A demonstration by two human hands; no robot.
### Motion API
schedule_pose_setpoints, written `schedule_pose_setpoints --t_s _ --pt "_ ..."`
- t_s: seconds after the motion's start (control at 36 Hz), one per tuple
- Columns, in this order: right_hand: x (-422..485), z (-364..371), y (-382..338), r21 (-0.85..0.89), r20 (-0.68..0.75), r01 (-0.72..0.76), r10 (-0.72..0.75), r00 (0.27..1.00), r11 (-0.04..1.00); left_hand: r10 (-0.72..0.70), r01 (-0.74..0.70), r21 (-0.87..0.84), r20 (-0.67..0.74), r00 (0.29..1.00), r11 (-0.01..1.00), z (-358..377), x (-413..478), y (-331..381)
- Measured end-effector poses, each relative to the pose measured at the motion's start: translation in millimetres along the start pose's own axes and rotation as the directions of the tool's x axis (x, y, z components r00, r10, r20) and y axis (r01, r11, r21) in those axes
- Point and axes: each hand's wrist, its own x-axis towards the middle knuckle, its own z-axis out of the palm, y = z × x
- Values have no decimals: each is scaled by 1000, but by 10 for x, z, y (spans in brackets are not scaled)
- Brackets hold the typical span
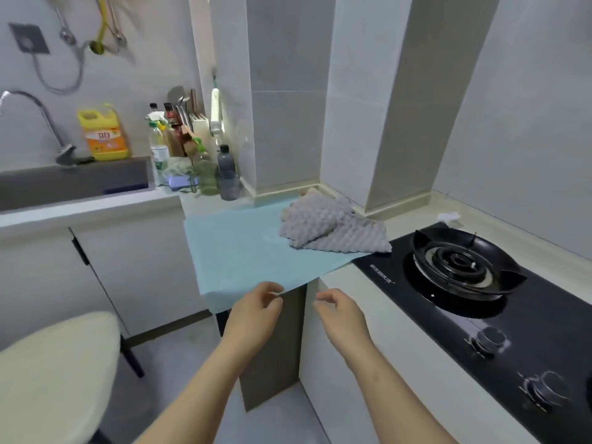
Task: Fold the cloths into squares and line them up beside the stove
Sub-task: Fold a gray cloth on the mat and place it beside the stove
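While a pale blue cloth (243, 251) lies spread flat over the left end of the table (342, 280), its near side hangs over the front edge. There the left hand (256, 310) reaches in with curled fingers (272, 288). Thumb and forefinger come together right at the cloth's near right corner, but whether that grip actually has the fabric I cannot tell. The right hand (341, 310) is just beside it, apart from the cloth, in front of the table's front edge. Its grip is loose and half curled and holds nothing.

A grey, bumpy cloth (333, 227) sits crumpled and unfolded on the blue cloth's far right corner, near the table's back edge. One of its corners lies over the left rim of the black stove (544, 315). The stove takes up the right part of the table, with a burner (461, 267) toward the back and two knobs (488, 339) along the front.

At the back left corner stands a cluster of bottles (198, 155). Further left are a sink (73, 184), its tap (41, 120) and a yellow detergent jug (104, 133). A cream cushioned seat (54, 373) shows at the lower left.
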Motion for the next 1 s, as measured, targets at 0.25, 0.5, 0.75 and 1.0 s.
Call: schedule_pose_setpoints --t_s 0.25,0.5,0.75,1.0 --pt "828 521 -225 -8 33 7 -6 999 1000 -51 51 -8 2 999 999 -214 854 -339" --pt "2022 782 -388 30 -35 -44 45 998 999 -35 31 56 79 996 998 -182 2074 -410" --pt "2880 972 -485 -128 -227 -120 89 970 984 -20 1 109 180 983 994 -105 3041 -501" --pt "3252 1281 -388 -259 -405 -313 191 894 914 106 -137 62 358 928 989 37 3859 -663"
